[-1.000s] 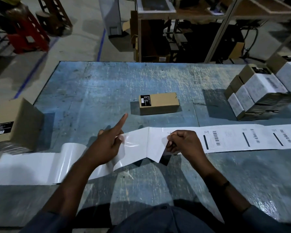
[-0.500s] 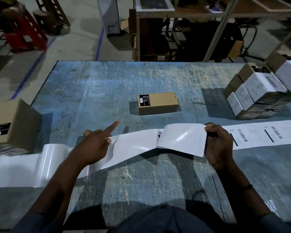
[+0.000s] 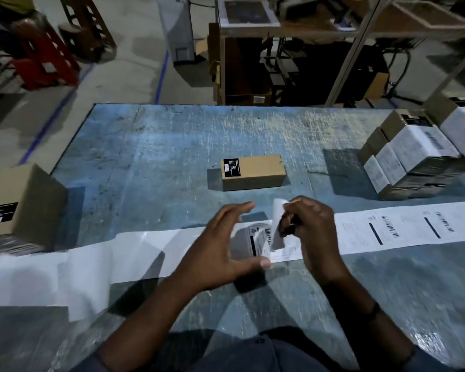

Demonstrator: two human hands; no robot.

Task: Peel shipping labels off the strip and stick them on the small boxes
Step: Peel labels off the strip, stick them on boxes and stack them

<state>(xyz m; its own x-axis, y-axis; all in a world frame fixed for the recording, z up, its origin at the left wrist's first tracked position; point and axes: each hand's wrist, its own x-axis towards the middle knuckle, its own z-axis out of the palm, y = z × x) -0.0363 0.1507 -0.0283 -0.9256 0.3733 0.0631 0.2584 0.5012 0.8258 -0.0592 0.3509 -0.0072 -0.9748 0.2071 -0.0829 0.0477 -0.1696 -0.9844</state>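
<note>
Right hand (image 3: 313,233) pinching curled white paper shipping label (image 3: 277,238), empty left hand (image 3: 220,255) spread just beside it, small brown cardboard box (image 3: 255,171) beyond both.

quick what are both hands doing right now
left hand: open, fingers spread beside the shipping label
right hand: pinching the lifted edge of the shipping label

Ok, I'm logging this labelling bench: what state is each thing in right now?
Peeled label, lifted and curling, pinched by the right hand.
Label strip, laid out, printed labels on its right part.
Small box, no white shipping label, untouched.
Stacked boxes, white labels on.
Left hand, open, fingers spread above the strip.
</note>
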